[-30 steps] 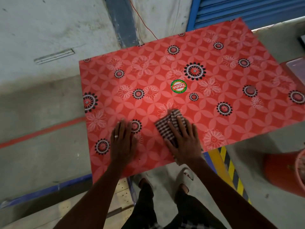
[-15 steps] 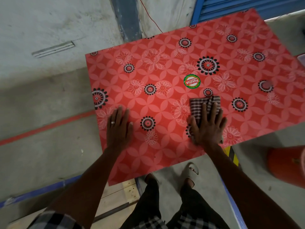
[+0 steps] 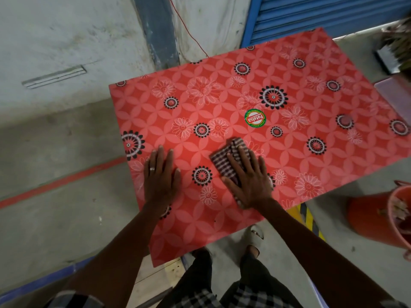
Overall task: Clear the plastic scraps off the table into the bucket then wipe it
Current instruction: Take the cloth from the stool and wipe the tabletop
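Observation:
A red table top (image 3: 222, 103) with a flower pattern and a round green sticker fills the middle of the view. My right hand (image 3: 249, 181) presses flat, fingers straight, on a folded checked cloth (image 3: 224, 161) near the table's front edge. To its left, my left hand (image 3: 161, 176) rests flat on the bare table, a ring on one finger. An orange bucket (image 3: 378, 214) stands on the floor at the right, below the table's edge, with pale scraps inside it. No scraps show on the table.
Grey concrete floor with a red line lies to the left. A blue shutter (image 3: 322, 14) stands behind the table. Some objects (image 3: 395, 47) sit past the table's far right corner. My sandalled feet (image 3: 253, 236) stand by the front edge, near yellow-black tape.
My right hand slid the cloth right across the table, then back left toward the middle. My left hand stayed flat on the table.

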`<state>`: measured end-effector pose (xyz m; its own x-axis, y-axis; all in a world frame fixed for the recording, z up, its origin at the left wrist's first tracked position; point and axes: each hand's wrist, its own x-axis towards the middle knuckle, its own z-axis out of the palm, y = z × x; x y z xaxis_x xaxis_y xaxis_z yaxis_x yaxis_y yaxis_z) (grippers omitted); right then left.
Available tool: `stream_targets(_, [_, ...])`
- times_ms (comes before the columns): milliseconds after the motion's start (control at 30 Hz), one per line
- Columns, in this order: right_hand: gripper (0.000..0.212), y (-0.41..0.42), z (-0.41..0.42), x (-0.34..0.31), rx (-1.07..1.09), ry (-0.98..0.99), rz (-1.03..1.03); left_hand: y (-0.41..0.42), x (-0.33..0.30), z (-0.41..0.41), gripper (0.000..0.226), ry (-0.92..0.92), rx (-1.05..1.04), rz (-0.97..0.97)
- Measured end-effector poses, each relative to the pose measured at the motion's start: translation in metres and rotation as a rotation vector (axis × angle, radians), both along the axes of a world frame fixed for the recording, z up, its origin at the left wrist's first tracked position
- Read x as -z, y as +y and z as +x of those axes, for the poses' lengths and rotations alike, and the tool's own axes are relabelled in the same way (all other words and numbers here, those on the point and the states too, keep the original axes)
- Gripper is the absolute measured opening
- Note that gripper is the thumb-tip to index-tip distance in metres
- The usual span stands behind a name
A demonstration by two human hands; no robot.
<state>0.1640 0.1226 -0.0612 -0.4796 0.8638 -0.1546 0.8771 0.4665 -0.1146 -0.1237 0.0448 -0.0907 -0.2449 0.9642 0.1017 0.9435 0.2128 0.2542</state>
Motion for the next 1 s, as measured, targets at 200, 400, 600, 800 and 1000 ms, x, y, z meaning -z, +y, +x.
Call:
stream_targets(200, [0.076, 0.038, 0.018, 0.000, 0.032, 0.049, 0.020, 0.004, -0.002, -0.007, 0.062, -0.009, 0.031, -0.014])
stream_targets(400, [0.077, 0.059, 0.017, -0.001, 0.324, 0.088, 0.039, 0.007, -0.002, -0.007, 0.063, -0.007, 0.027, -0.032])
stream_targets(600, [0.092, 0.053, -0.037, 0.000, 0.402, -0.014, -0.034, 0.015, -0.003, -0.011, 0.064, 0.017, 0.039, -0.079])
stream_targets(800, [0.091, 0.064, -0.049, -0.001, 0.093, 0.022, -0.008, 0.025, -0.005, -0.013, 0.066, 0.023, 0.032, -0.102])
stream_targets(1000, [0.079, 0.120, -0.028, 0.006, -0.125, 0.065, 0.024, 0.043, -0.011, -0.015, 0.063, 0.011, -0.013, -0.088])
